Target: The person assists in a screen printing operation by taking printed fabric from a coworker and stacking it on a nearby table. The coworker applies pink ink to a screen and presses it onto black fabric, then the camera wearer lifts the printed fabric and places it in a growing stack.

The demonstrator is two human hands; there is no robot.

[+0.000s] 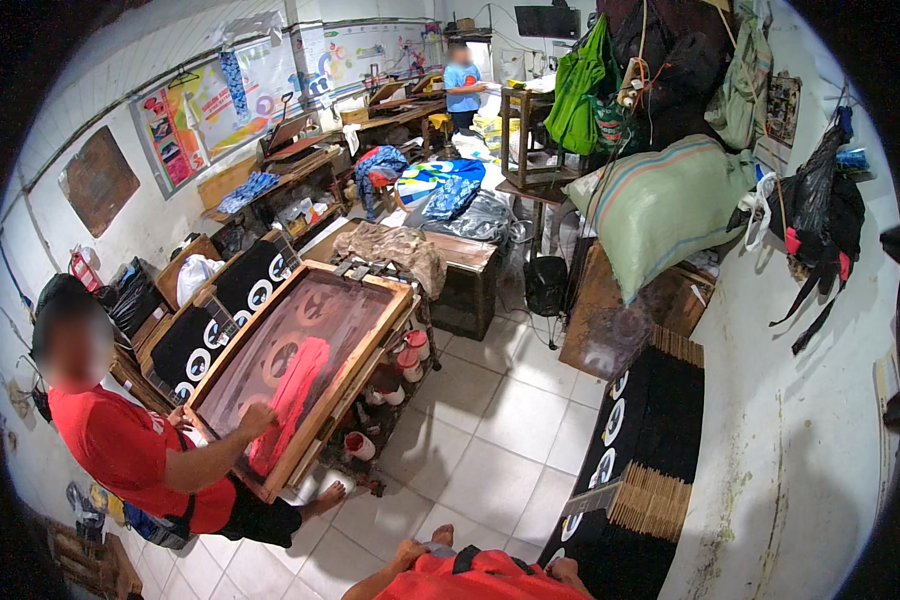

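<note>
My left hand (410, 552) hangs low in front of my red shirt, near my bare foot; its fingers are too small to make out. My right hand (567, 570) is at the lower edge beside a row of black fabric pieces (620, 500) with white ring prints, laid over thin brown boards (655, 500). Whether it touches them I cannot tell. To my left, a co-worker in a red shirt (120, 455) leans over a wooden-framed printing screen (390, 325). One hand of that person (258, 418) is on a long red band (295, 400) across the mesh.
Red-stained containers (410, 362) stand under the screen's right side. More ring-printed black fabric (195, 355) lies behind it. A pale green sack (670, 205) rests on a brown board at right. Farther back, a person in blue (460, 85) stands near benches. White floor tiles (485, 400) lie between.
</note>
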